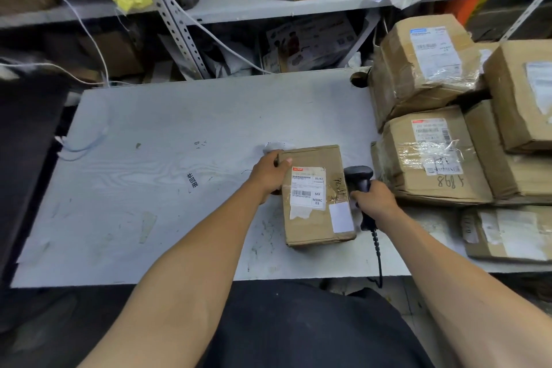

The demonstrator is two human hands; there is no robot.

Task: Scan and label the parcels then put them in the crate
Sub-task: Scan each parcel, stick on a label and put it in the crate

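Cardboard box [316, 196] flat on the pale table [149, 158], shipping label [307, 190] face up, a smaller blank white sticker [341, 217] at its 5 o'clock corner. Left hand [268, 178] reaching in from 7 o'clock with the forearm stretched long across the table edge, fingers curled over the box's 10 o'clock corner, thumb lying on the top face just beside the label; also pinching what looks like a thin dark pen, too small to tell for sure. Right hand [375, 200] coming in from 5 o'clock, wrapped tightly round the handle of a black scanner [360, 179], the scanner head up at 12 o'clock from the fist and sitting just beside the box's 3 o'clock edge, coiled cord [377, 251] trailing down past the table edge toward 6 o'clock. Box lying between the two hands, touched by the left, just beside the right. One scanner, one box in hand. Five more cardboard parcels counted at 3 o'clock: one taped parcel [430, 155] with handwriting on it just beside the scanner, one [424, 66] stacked above it toward 1 o'clock, two more [525, 95] at the far 3 o'clock edge, partly cut off, and one flat parcel [507, 233] toward 4 o'clock. Small white object [276, 146] behind the box at 11 o'clock, mostly hidden. Metal shelving [268, 6] at 12 o'clock, stuffed with cartons and bags, white cables [89, 39] hanging across it.
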